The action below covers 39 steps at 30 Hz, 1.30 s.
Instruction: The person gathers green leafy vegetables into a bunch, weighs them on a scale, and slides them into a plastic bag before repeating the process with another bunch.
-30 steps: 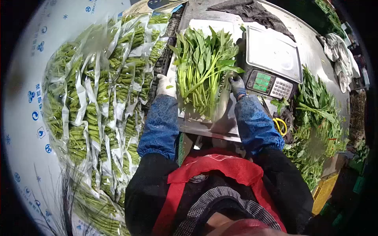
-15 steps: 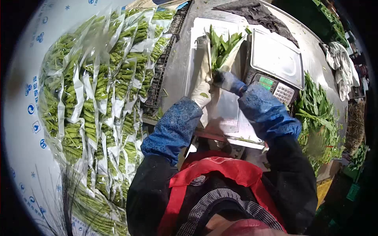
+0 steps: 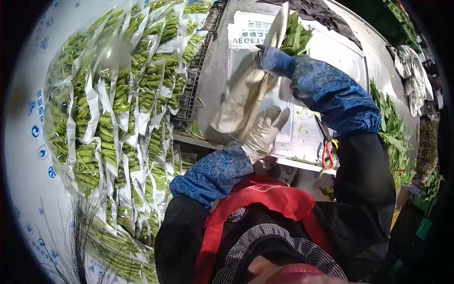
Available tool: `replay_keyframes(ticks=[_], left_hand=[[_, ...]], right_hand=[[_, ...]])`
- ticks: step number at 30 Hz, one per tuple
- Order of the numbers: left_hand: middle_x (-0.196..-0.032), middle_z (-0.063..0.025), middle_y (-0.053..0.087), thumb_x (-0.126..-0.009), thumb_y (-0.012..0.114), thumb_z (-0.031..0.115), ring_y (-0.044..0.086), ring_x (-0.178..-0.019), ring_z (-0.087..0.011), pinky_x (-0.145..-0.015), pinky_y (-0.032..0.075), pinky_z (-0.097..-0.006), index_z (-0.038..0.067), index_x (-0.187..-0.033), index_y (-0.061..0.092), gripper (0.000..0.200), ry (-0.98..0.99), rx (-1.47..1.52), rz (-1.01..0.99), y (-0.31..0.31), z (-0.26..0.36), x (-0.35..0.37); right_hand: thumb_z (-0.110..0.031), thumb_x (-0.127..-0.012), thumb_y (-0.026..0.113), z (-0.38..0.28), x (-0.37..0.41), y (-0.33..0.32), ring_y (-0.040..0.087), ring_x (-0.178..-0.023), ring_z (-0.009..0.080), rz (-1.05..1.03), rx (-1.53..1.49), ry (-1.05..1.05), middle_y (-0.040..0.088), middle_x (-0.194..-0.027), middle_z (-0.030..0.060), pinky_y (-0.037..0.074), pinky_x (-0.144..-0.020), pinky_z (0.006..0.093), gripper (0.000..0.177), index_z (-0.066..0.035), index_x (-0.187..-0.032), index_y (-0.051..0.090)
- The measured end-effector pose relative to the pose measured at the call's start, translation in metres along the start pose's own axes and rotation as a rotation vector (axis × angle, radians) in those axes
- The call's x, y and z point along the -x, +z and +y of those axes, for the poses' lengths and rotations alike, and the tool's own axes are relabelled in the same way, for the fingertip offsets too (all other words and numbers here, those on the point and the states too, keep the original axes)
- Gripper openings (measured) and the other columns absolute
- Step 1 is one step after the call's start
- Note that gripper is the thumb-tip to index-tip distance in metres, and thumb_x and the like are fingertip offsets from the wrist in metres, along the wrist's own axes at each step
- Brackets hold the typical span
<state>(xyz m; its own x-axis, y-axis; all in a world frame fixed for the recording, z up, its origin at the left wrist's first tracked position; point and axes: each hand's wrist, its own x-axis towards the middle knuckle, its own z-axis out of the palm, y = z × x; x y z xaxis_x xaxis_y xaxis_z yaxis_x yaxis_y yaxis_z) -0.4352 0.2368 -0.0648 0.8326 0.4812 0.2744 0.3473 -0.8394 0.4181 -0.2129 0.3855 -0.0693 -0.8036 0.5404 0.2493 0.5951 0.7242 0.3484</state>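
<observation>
My right hand [image 3: 276, 61], in a blue glove, is closed around the upper part of a whitish bag [image 3: 241, 102] of leafy greens. Green leaves [image 3: 297, 35] stick out at the bag's far end. The bag lies slanted across the work surface, its lower end toward me and slightly blurred. Beside that lower end, my left hand [image 3: 265, 132] wears a pale glove, with its fingers stretched out and apart. Just right of it is a pair of scissors [image 3: 327, 150] with red handles, partly under my right sleeve.
Many clear bags of cut green stems [image 3: 123, 109] fill the left side. A black crate [image 3: 191, 90] borders them. The scale's white tray [image 3: 343, 52] is behind my right arm, with loose greens [image 3: 397, 137] farther right. Printed vegetable packaging [image 3: 248, 35] lies at the back.
My right hand has moved up and the bag has tilted, its leafy end going right. My left hand has let go and moved down to the right. The scissors have come into view.
</observation>
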Motion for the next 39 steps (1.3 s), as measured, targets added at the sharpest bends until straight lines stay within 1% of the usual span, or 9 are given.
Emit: replay_keyframes(ticks=[3, 6, 10, 13, 20, 29, 33, 35, 39], left_hand=[[-0.108, -0.0139, 0.046, -0.081, 0.047, 0.02, 0.047, -0.095, -0.0278, -0.086, 0.039, -0.0386, 0.01, -0.117, 0.041, 0.038, -0.245, 0.7, -0.326, 0.065, -0.035, 0.01], [-0.1, -0.0127, 0.053, -0.085, 0.043, 0.04, 0.053, -0.08, -0.0217, -0.073, 0.044, -0.0347, 0.007, -0.102, 0.054, 0.039, -0.037, -0.294, -0.295, 0.057, -0.064, 0.009], [-0.099, -0.0158, 0.055, -0.081, 0.044, 0.041, 0.051, -0.095, -0.0257, -0.084, 0.038, -0.0406, 0.009, -0.102, 0.057, 0.04, -0.284, -0.114, -0.641, 0.035, -0.075, -0.033], [-0.094, -0.0184, 0.056, -0.077, 0.046, 0.043, 0.053, -0.093, -0.0293, -0.086, 0.038, -0.0358, 0.01, -0.1, 0.057, 0.041, -0.085, 0.069, 0.016, 0.1, -0.124, -0.04], [-0.086, -0.0167, 0.051, -0.061, 0.068, 0.034, 0.05, -0.084, -0.0341, -0.073, 0.044, -0.0409, 0.013, -0.09, 0.06, 0.036, -0.027, 0.141, -0.407, 0.057, -0.088, 0.003], [-0.068, -0.0149, 0.059, -0.066, 0.063, 0.028, 0.058, -0.065, -0.0291, -0.061, 0.046, -0.0361, 0.008, -0.068, 0.064, 0.02, -0.139, 0.178, -0.334, 0.08, -0.098, 0.017], [-0.074, -0.008, 0.057, -0.071, 0.062, 0.022, 0.053, -0.072, -0.0255, -0.063, 0.042, -0.0348, 0.01, -0.08, 0.064, 0.015, -0.192, 0.27, -0.384, 0.072, -0.098, 0.013], [-0.074, -0.007, 0.055, -0.073, 0.061, 0.017, 0.053, -0.073, -0.0224, -0.065, 0.043, -0.0327, 0.008, -0.082, 0.063, 0.013, 0.217, 0.347, 0.172, 0.05, -0.086, 0.008], [-0.077, -0.0069, 0.055, -0.074, 0.058, 0.01, 0.054, -0.076, -0.0197, -0.069, 0.043, -0.0292, 0.005, -0.087, 0.063, 0.015, -0.049, 0.383, -0.051, 0.0, -0.042, -0.002]], right_hand=[[-0.013, -0.073, 0.047, -0.021, 0.016, -0.089, 0.052, -0.067, 0.0225, -0.208, 0.169, 0.15, 0.051, -0.073, 0.0089, 0.044, -0.061, 0.0373, 0.042, -0.007, -0.115, 0.043], [-0.025, -0.071, 0.051, -0.052, 0.067, -0.128, 0.052, -0.07, 0.0237, -0.489, 0.088, 0.407, 0.051, -0.076, 0.0108, 0.044, -0.055, 0.0352, 0.045, -0.004, -0.11, 0.043], [-0.041, -0.072, 0.058, -0.126, 0.134, -0.165, 0.052, -0.071, 0.0263, -0.372, -0.275, 0.814, 0.049, -0.081, 0.011, 0.044, -0.062, 0.0371, 0.062, -0.012, -0.123, 0.037], [-0.017, -0.073, 0.061, -0.189, 0.146, -0.213, 0.053, -0.09, 0.0316, -0.494, -0.691, 1.145, 0.05, -0.111, 0.0173, 0.045, -0.074, 0.0318, 0.067, -0.018, -0.132, 0.028], [-0.025, -0.068, 0.064, -0.3, 0.187, -0.234, 0.055, -0.071, 0.0323, -0.321, -0.873, 1.194, 0.057, -0.083, 0.0147, 0.043, -0.061, 0.0394, 0.066, -0.021, -0.127, 0.036], [-0.024, -0.066, 0.064, -0.322, 0.183, -0.234, 0.052, -0.065, 0.0323, -0.252, -0.625, 0.993, 0.054, -0.073, 0.0127, 0.04, -0.056, 0.0394, 0.04, -0.009, -0.102, 0.057], [-0.024, -0.066, 0.066, -0.329, 0.186, -0.21, 0.053, -0.072, 0.0335, -0.274, -0.822, 1.127, 0.053, -0.079, 0.0143, 0.042, -0.061, 0.0409, 0.052, -0.017, -0.116, 0.05], [-0.023, -0.071, 0.063, -0.315, 0.176, -0.223, 0.054, -0.072, 0.0329, -0.307, -0.828, 1.135, 0.053, -0.079, 0.0154, 0.043, -0.061, 0.0398, 0.05, -0.019, -0.118, 0.048], [-0.025, -0.074, 0.057, -0.314, 0.171, -0.23, 0.053, -0.067, 0.0324, -0.256, -0.728, 1.245, 0.052, -0.076, 0.0166, 0.043, -0.058, 0.0404, 0.059, -0.024, -0.129, 0.034]])
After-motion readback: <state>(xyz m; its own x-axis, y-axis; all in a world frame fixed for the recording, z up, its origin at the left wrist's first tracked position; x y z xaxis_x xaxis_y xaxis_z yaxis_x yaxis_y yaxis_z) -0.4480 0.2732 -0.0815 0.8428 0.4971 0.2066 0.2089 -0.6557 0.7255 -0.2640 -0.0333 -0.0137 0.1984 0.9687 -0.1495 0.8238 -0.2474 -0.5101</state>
